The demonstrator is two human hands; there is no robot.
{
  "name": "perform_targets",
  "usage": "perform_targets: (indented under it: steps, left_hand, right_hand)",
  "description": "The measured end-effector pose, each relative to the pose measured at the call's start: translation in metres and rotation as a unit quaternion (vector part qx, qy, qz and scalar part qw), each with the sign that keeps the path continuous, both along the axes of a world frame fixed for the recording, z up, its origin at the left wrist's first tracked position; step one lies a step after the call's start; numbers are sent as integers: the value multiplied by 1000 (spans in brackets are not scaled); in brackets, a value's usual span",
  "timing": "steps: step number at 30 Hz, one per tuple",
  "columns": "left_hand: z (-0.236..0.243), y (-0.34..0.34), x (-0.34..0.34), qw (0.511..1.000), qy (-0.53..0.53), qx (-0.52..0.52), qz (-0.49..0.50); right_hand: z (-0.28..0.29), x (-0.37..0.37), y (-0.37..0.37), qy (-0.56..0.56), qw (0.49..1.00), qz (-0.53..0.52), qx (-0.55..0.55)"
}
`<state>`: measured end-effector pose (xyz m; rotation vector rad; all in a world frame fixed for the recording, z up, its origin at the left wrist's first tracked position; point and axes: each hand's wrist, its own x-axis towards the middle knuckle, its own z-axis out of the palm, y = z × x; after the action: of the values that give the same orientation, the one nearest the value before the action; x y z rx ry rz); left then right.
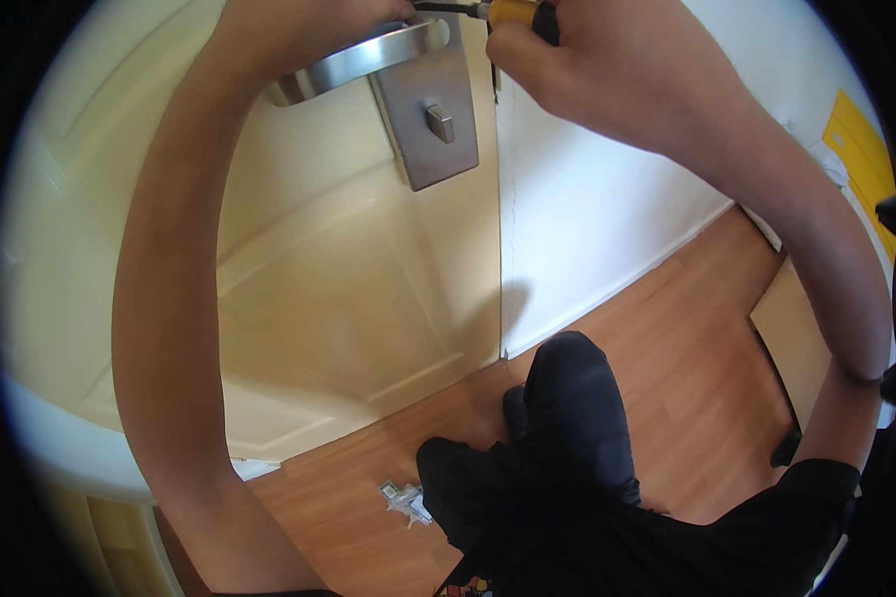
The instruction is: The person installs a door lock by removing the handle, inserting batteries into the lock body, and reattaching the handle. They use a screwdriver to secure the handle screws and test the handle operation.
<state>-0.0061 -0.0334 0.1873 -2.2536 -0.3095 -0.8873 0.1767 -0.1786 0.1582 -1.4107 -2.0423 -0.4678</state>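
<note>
My right hand [587, 65] is closed round a screwdriver [515, 12] with a yellow and black handle. Its dark shaft points left across the top of a grey metal lock plate [418, 154]. My left hand [319, 25] is at the silver lever handle [373, 58], its fingertips drawn together beside the screwdriver's tip. Whatever those fingers may pinch is too small to make out, and the upper frame edge cuts off part of both hands. Below the lever, a small thumb-turn [440, 123] sticks out from the plate, which is mounted on a cream panelled door [319, 298].
A white wall [587, 189] meets the door's right edge. My bent knees [572, 408] in black trousers are close to the door's base. On the wooden floor [677, 348] lies a crumpled clear plastic packet [405, 502]. Toward the right are a tan board [791, 333] and a yellow flat object [856, 164].
</note>
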Motion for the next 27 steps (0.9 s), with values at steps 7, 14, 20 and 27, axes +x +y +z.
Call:
perform_targets:
  steps: [7,14,20,27]
  left_hand:
    - [1,7,-4,1000,-16,2,0]
    - [1,1,-4,1000,-4,17,8]
    - [0,-4,0,997,-28,-56,41]
    - [-1,0,-2,999,-10,-17,33]
  right_hand:
    - [-1,-8,3,-44,998,-23,45]
    - [7,-11,10,-25,996,-77,-27]
    - [1,-4,20,-89,993,6,74]
    - [17,-19,4,-145,986,-82,-8]
